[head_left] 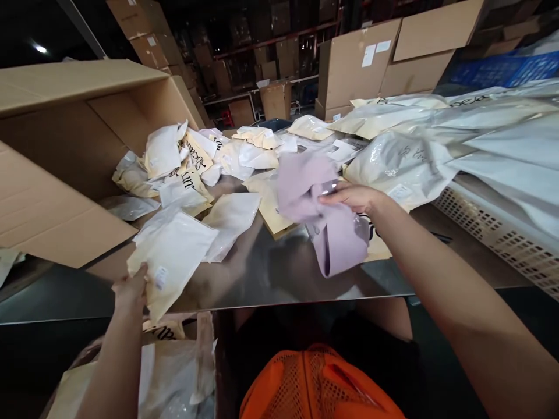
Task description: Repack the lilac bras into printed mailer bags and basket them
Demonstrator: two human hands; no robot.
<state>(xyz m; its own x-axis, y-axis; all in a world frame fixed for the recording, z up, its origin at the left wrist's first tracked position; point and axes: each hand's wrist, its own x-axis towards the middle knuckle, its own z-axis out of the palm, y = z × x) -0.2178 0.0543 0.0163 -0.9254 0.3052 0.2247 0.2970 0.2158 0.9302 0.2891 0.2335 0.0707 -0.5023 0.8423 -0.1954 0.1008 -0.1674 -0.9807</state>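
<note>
Pinched by its lower left corner, a flat pale plastic packet (174, 250) with a small white label hangs from my left hand (132, 285) at the table's front edge. My right hand (351, 196) grips a bunched lilac cloth garment (305, 186), whose lower part droops in a loop over the table. The garment is slightly blurred, and its exact kind cannot be made out. Beneath and behind it lies a cream packet (271, 201). Another whitish packet (231, 224) rests on the table just right of the one in my left hand.
A large open carton (65, 192) lies on its side at the left, with several packets piled at its mouth. White perforated baskets (502, 233) at the right bear big filled bags (402, 163). Below the metal table's edge (253, 291), more packets (174, 372) sit in a container.
</note>
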